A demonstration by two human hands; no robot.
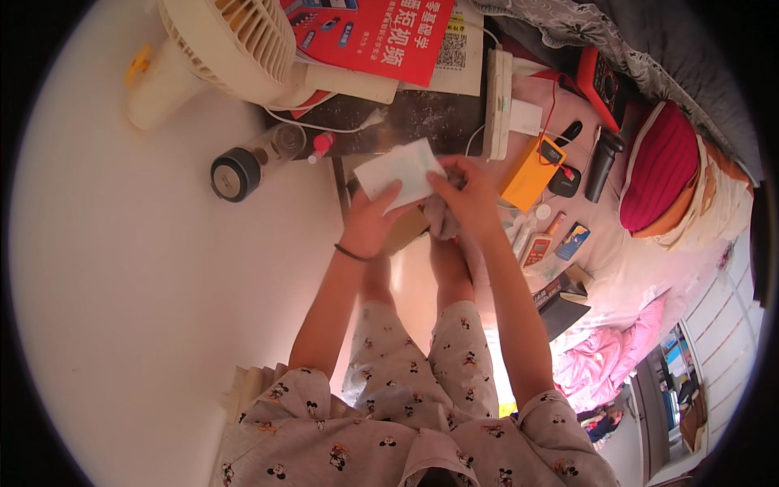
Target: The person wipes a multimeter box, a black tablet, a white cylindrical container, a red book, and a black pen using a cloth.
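A flat white rectangular box (pixel 396 172) is held up in front of me near the dark table's front edge. My left hand (pixel 367 221) is closed on its lower left side, the thumb lying over its face. At the box's right edge, my right hand (pixel 475 195) rests its thumb and fingers, closed around a crumpled grey cloth (pixel 438 219). The cloth hangs below the right fingers, partly hidden by them. Behind the hands is the dark tabletop (pixel 434 118). My bare legs and patterned shorts show below.
A cream fan (pixel 235 49), red book (pixel 373 40) and white plug (pixel 373 118) lie on the table. A clear bottle with black cap (pixel 236 174) is left. Right, a power strip (pixel 498 114), yellow device (pixel 531 172), red-framed meter (pixel 599 88) and black box (pixel 561 304) lie by the bed.
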